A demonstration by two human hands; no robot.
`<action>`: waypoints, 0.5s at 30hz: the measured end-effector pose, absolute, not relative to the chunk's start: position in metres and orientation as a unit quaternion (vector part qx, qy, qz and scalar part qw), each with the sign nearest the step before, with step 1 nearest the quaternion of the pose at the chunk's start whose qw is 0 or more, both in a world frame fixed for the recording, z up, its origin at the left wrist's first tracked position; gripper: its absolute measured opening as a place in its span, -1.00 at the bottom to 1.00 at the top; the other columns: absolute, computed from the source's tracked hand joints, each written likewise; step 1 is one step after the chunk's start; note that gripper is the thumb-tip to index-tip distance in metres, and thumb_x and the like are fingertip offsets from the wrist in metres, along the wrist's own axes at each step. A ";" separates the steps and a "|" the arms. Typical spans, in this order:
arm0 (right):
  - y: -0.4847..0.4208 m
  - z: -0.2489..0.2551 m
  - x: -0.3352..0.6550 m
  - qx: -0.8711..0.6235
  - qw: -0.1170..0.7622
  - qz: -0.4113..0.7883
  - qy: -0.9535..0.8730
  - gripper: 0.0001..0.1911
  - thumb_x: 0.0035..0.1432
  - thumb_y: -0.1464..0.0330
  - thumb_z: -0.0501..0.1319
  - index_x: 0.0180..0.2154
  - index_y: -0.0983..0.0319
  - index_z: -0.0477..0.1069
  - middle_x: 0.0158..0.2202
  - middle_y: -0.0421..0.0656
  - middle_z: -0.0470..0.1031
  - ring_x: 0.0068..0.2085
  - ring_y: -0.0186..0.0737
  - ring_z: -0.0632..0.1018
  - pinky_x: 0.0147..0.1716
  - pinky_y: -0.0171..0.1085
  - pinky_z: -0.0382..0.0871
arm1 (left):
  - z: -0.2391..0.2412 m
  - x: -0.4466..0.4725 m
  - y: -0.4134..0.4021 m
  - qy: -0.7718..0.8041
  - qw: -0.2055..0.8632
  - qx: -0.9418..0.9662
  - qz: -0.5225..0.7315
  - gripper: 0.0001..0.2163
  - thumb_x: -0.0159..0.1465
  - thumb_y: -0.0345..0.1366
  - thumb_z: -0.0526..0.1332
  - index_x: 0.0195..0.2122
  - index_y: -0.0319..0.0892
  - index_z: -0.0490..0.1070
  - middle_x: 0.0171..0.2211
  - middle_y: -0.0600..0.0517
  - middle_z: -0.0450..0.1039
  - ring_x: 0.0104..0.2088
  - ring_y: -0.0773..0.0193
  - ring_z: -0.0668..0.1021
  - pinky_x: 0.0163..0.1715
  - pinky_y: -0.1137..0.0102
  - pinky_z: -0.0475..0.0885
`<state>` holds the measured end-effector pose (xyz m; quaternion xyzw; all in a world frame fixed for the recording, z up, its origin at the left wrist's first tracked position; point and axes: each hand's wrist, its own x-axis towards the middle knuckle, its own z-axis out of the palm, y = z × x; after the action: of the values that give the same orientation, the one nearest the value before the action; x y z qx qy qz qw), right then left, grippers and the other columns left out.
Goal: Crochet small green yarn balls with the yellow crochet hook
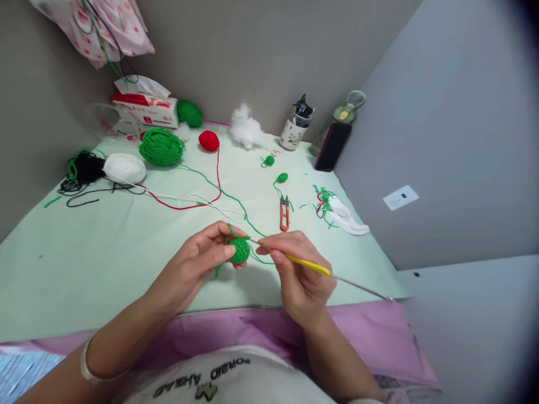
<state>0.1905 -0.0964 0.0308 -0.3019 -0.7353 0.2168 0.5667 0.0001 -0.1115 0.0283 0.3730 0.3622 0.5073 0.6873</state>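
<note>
Green: one crochet piece (241, 251), one hook (309, 264)

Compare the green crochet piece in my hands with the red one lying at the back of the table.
The green piece is pinched in the left hand above the table; the red piece lies loose on it. The right hand holds a crochet hook to the green piece; nothing touches the red piece. The red piece looks larger than the green piece. Both are small, rounded crocheted shapes.
</note>
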 end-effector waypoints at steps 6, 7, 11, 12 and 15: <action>-0.095 0.026 0.190 -0.285 0.573 0.197 -0.743 -0.65 0.34 0.54 0.19 0.03 0.06 0.54 -0.21 -0.15 0.69 -0.20 -0.16 0.67 -0.31 -0.16 0.60 | 0.028 0.000 -0.114 0.348 0.700 0.360 0.509 -0.84 0.29 -0.26 0.39 -0.11 -0.06 0.62 -0.20 0.03 0.56 -0.21 0.24 0.55 -0.14 0.35 0.44; -0.095 0.026 0.190 -0.285 0.575 0.197 -0.741 -0.65 0.34 0.54 0.19 0.03 0.05 0.54 -0.21 -0.15 0.69 -0.20 -0.16 0.68 -0.31 -0.16 0.60 | 0.028 0.000 -0.114 0.347 0.702 0.357 0.509 -0.83 0.28 -0.26 0.39 -0.10 -0.06 0.62 -0.18 0.03 0.57 -0.20 0.24 0.55 -0.13 0.35 0.44; -0.094 0.025 0.188 -0.298 0.580 0.188 -0.735 -0.66 0.34 0.52 0.20 0.02 0.03 0.55 -0.23 -0.16 0.69 -0.21 -0.14 0.68 -0.31 -0.14 0.61 | 0.027 0.002 -0.114 0.353 0.706 0.349 0.504 -0.77 0.28 -0.25 0.39 -0.03 -0.07 0.63 -0.16 0.00 0.59 -0.21 0.23 0.55 -0.13 0.34 0.42; -0.093 0.025 0.188 -0.299 0.581 0.182 -0.735 -0.66 0.34 0.52 0.21 0.02 0.03 0.55 -0.22 -0.16 0.69 -0.21 -0.15 0.68 -0.30 -0.14 0.61 | 0.027 0.003 -0.115 0.353 0.709 0.348 0.501 -0.76 0.28 -0.25 0.39 -0.02 -0.06 0.63 -0.16 0.00 0.59 -0.21 0.22 0.55 -0.13 0.33 0.42; -0.091 0.027 0.186 -0.298 0.580 0.183 -0.736 -0.68 0.32 0.54 0.22 0.00 0.07 0.57 -0.20 -0.13 0.69 -0.17 -0.16 0.68 -0.24 -0.15 0.61 | 0.027 0.005 -0.116 0.344 0.721 0.346 0.492 -0.74 0.28 -0.23 0.39 0.00 -0.04 0.62 -0.16 0.00 0.58 -0.21 0.21 0.55 -0.15 0.32 0.42</action>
<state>0.1855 -0.0913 0.0268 -0.2984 -0.7355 0.1833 0.5800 0.0047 -0.1164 0.0265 0.3465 0.3438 0.4921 0.7209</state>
